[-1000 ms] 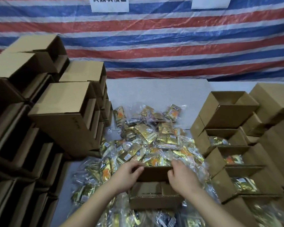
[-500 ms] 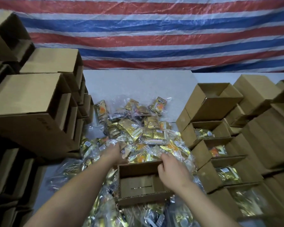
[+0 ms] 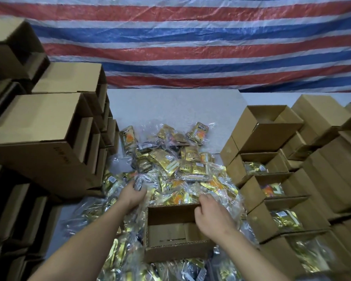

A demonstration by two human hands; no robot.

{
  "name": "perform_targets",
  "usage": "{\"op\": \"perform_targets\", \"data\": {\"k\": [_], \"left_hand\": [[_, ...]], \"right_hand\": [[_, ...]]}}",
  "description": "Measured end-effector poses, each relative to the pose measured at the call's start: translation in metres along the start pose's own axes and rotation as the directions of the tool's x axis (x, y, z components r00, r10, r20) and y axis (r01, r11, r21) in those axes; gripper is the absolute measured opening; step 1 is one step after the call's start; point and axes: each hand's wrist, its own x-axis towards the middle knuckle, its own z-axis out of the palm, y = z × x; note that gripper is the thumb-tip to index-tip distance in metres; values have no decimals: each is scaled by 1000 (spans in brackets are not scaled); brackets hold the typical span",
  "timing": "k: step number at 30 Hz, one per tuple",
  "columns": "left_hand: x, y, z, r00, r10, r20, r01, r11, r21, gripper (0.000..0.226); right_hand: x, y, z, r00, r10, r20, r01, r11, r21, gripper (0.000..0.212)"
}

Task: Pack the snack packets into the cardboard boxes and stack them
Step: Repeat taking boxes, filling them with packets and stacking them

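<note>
Low in the frame, the right hand [image 3: 211, 214] grips the open box [image 3: 170, 234] by its far wall, while the left hand [image 3: 133, 194], nearer the packets [image 3: 166, 163] just beyond, pinches one.

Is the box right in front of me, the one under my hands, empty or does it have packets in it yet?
Empty. The open box shows only bare cardboard inside; the right hand holds its far rim.
</note>
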Motion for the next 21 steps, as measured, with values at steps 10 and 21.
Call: {"op": "perform_targets", "data": {"k": [10,21], "left_hand": [[-73,71,-73,965,250,-81,-260,867,-424,12],[-158,152,-69,943,332,-7,-262,730,-631,39]], "right_hand": [[1,6,1,1000,16,-4,-16,995,101,43],[-13,-54,-77,982,-28,-188,168,593,787,97]]}}
